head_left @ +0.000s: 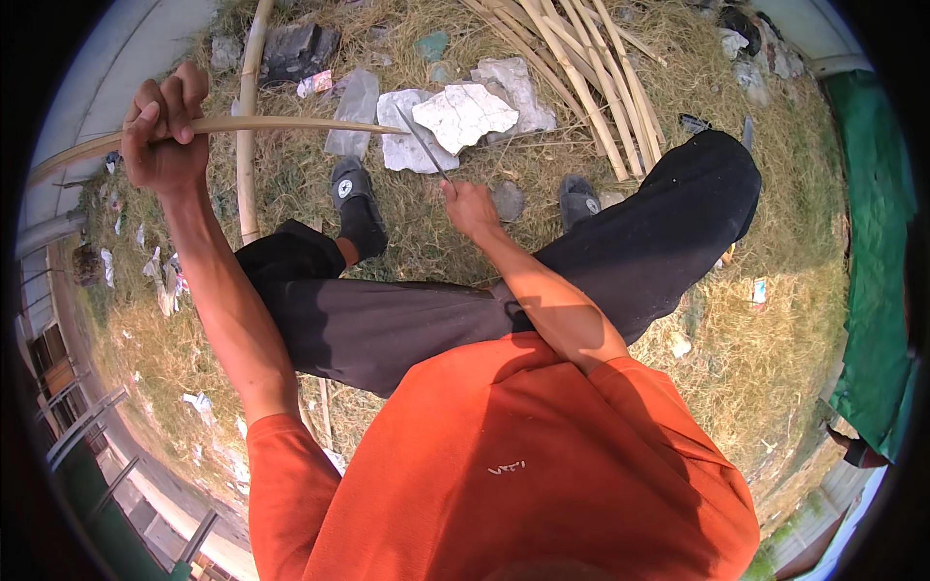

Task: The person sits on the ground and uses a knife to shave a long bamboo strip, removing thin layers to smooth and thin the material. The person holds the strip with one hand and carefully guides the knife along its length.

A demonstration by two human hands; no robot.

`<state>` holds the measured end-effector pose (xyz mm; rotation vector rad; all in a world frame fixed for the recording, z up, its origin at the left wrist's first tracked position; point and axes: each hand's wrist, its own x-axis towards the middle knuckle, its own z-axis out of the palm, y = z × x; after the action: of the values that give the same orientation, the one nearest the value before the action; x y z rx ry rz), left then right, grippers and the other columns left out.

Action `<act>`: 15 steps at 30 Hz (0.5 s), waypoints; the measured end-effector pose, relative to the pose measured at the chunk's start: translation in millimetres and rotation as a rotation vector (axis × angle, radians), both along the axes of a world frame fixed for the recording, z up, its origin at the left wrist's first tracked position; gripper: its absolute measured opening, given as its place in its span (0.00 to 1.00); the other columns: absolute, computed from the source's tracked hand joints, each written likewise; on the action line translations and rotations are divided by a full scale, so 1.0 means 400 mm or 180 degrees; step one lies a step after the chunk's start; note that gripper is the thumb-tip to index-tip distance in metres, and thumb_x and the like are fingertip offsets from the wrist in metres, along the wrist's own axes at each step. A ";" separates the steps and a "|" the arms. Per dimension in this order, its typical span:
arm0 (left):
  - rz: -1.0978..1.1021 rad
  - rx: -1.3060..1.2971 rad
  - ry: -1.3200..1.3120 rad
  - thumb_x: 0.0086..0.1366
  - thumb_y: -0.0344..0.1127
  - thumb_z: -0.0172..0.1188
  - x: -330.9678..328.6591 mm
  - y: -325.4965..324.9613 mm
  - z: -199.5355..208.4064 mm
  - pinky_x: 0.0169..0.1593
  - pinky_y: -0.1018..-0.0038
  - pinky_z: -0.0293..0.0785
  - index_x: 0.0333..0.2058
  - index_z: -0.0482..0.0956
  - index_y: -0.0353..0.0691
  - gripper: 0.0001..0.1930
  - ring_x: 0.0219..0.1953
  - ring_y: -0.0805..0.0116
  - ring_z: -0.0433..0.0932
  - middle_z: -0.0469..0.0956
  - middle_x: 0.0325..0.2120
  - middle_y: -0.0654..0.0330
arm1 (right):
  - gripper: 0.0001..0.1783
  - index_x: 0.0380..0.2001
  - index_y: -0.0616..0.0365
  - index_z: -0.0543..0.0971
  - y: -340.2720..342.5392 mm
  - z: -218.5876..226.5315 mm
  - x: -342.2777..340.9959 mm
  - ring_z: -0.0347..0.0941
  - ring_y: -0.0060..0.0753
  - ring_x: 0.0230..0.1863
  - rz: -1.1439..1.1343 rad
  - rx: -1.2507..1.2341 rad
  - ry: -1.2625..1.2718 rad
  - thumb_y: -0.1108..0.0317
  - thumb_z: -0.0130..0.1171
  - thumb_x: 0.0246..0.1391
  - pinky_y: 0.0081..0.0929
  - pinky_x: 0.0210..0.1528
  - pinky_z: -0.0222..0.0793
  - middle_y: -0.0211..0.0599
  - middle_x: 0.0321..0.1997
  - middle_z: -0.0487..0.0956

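Pale slab (401,153) beneath strip (291,124) and blade (423,143)

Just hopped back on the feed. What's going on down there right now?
The person's raised left hand is closed around a long pale strip. The right hand grips a thin, knife-like tool whose blade meets or crosses the strip's end over the white slabs; whether they touch is hard to tell. A bundle of long poles lies ahead on the right, on dry grass.
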<state>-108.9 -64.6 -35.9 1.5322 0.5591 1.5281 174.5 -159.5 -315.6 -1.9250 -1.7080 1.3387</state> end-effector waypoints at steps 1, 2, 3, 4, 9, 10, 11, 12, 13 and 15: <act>-0.0007 -0.0022 -0.0013 0.56 0.38 0.46 0.001 -0.006 -0.003 0.32 0.75 0.50 0.16 0.58 0.48 0.12 0.24 0.72 0.55 0.60 0.09 0.67 | 0.25 0.35 0.61 0.80 -0.002 0.022 -0.002 0.74 0.67 0.37 -0.0029 -0.0008 0.0108 0.50 0.43 0.63 0.54 0.44 0.70 0.62 0.34 0.78; -0.0033 -0.0035 -0.0020 0.56 0.37 0.46 0.003 -0.003 0.003 0.32 0.75 0.50 0.16 0.58 0.48 0.12 0.24 0.72 0.55 0.59 0.09 0.67 | 0.25 0.35 0.61 0.80 -0.003 0.031 -0.004 0.74 0.67 0.37 -0.0078 -0.0007 0.0222 0.50 0.43 0.63 0.54 0.44 0.70 0.62 0.34 0.78; -0.0057 -0.0048 -0.0026 0.56 0.37 0.46 0.003 -0.001 0.004 0.32 0.75 0.50 0.16 0.58 0.48 0.12 0.24 0.72 0.55 0.59 0.09 0.67 | 0.25 0.35 0.61 0.80 -0.007 0.026 -0.005 0.74 0.67 0.37 -0.0009 0.0025 0.0160 0.50 0.43 0.63 0.54 0.44 0.70 0.62 0.34 0.78; -0.0083 -0.0060 -0.0097 0.56 0.37 0.47 -0.004 0.003 -0.002 0.32 0.74 0.51 0.16 0.58 0.48 0.12 0.23 0.72 0.55 0.59 0.09 0.67 | 0.26 0.35 0.61 0.80 -0.013 0.017 -0.006 0.74 0.67 0.37 0.0063 0.0056 0.0100 0.50 0.43 0.63 0.54 0.45 0.70 0.63 0.34 0.78; 0.0393 -0.0114 -0.0305 0.59 0.35 0.47 0.008 0.012 -0.001 0.32 0.73 0.54 0.16 0.58 0.46 0.14 0.21 0.71 0.56 0.59 0.09 0.65 | 0.26 0.38 0.61 0.79 -0.026 -0.055 0.011 0.74 0.68 0.38 0.0040 0.0169 -0.0340 0.50 0.42 0.64 0.54 0.46 0.69 0.64 0.33 0.78; 0.0650 -0.0077 -0.0296 0.60 0.34 0.48 0.015 0.019 0.003 0.33 0.72 0.55 0.16 0.59 0.46 0.14 0.21 0.70 0.57 0.59 0.09 0.64 | 0.25 0.39 0.62 0.79 -0.016 -0.051 0.013 0.74 0.67 0.38 -0.0017 0.0125 -0.0282 0.50 0.42 0.64 0.53 0.46 0.70 0.64 0.33 0.78; 0.0947 -0.0054 -0.0288 0.61 0.33 0.48 0.019 0.015 0.005 0.33 0.71 0.57 0.16 0.59 0.45 0.14 0.21 0.69 0.59 0.59 0.10 0.63 | 0.25 0.39 0.62 0.79 -0.012 -0.022 0.012 0.75 0.66 0.39 -0.0035 0.0067 -0.0226 0.51 0.43 0.64 0.52 0.46 0.71 0.63 0.33 0.78; 0.1237 -0.0036 -0.0278 0.62 0.33 0.48 0.019 0.013 0.006 0.34 0.71 0.58 0.16 0.59 0.45 0.15 0.21 0.68 0.60 0.58 0.10 0.62 | 0.25 0.40 0.62 0.79 -0.010 0.013 0.010 0.75 0.65 0.40 -0.0045 0.0052 -0.0159 0.51 0.42 0.64 0.52 0.46 0.71 0.63 0.34 0.78; 0.1407 -0.0033 -0.0300 0.63 0.32 0.49 0.012 0.009 0.003 0.34 0.70 0.60 0.17 0.60 0.44 0.15 0.21 0.67 0.62 0.59 0.10 0.62 | 0.25 0.40 0.63 0.79 -0.008 0.049 0.006 0.75 0.64 0.40 -0.0053 0.0035 -0.0093 0.52 0.42 0.64 0.51 0.47 0.71 0.62 0.35 0.78; 0.1700 -0.0031 -0.0344 0.64 0.30 0.50 0.009 0.011 0.003 0.34 0.67 0.65 0.17 0.61 0.42 0.16 0.21 0.65 0.65 0.59 0.11 0.61 | 0.25 0.40 0.63 0.79 -0.004 0.079 0.000 0.75 0.64 0.42 -0.0050 0.0057 0.0089 0.52 0.42 0.64 0.50 0.47 0.71 0.62 0.37 0.78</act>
<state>-105.2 -60.2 -34.8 1.3427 0.9645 1.9878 174.4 -161.2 -284.0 -1.8972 -1.6825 1.3341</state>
